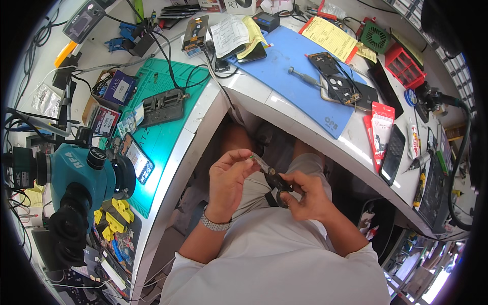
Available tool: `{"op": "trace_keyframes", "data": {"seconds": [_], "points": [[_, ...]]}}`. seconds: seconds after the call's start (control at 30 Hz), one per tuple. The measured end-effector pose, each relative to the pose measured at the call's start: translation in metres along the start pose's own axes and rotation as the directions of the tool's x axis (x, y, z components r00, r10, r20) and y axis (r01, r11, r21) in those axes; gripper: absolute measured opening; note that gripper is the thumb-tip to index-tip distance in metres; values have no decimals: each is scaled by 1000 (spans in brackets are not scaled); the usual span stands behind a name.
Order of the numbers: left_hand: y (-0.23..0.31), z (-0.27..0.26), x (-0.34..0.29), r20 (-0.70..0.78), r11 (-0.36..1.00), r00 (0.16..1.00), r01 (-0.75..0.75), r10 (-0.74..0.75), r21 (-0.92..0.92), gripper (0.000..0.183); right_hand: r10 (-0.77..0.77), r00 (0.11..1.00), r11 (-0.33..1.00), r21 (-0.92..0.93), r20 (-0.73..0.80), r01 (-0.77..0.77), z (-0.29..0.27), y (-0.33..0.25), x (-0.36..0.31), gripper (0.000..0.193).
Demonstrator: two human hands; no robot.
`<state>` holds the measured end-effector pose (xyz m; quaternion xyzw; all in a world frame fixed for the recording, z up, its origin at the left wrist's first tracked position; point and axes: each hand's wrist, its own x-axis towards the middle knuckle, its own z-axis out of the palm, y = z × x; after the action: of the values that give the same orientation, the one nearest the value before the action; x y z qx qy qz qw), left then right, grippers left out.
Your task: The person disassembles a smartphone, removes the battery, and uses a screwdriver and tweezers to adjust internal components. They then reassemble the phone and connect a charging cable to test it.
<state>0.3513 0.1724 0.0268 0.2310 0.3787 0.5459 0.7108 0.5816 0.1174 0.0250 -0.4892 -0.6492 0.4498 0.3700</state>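
Observation:
Over my lap, both hands are close together. My right hand (306, 194) is closed around the black handles of what looks like a pair of scissors (277, 184), with a brass-coloured spot at the pivot. The pale metal part points up and left to the fingers of my left hand (229, 175). That hand is closed in a pinch, its thumb and forefinger at the tip. A tiny green spot shows between those fingers; what they hold is too small to make out. A metal watch band (216, 222) circles my left wrist.
The corner workbench carries a teal microscope (81, 173), a green mat (157, 147) with a lit phone (136, 158) and a black board holder (161, 107). On the blue mat (290, 66) are an opened phone (338, 81) and a screwdriver (304, 76). Red packets (381, 129) lie at the right.

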Motion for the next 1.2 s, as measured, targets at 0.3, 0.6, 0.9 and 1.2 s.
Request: {"op": "trace_keyframes", "data": {"seconds": [0.3, 0.6, 0.9, 1.2], "points": [[6, -7, 5, 78, 965, 994, -96, 79, 245, 22, 19, 1000, 1000, 19, 23, -20, -5, -3, 0, 40], [2, -9, 6, 119, 997, 992, -54, 46, 59, 18, -73, 989, 994, 69, -132, 83, 5, 4, 2, 38], [2, -8, 5, 93, 995, 993, -79, 74, 59, 14, -8, 1000, 1000, 7, -20, 8, -3, 0, 0, 41], [1, -7, 2, 130, 890, 945, -325, 299, 320, 42, 12, 999, 1000, -16, 35, -12, -7, -8, 3, 44]]}}
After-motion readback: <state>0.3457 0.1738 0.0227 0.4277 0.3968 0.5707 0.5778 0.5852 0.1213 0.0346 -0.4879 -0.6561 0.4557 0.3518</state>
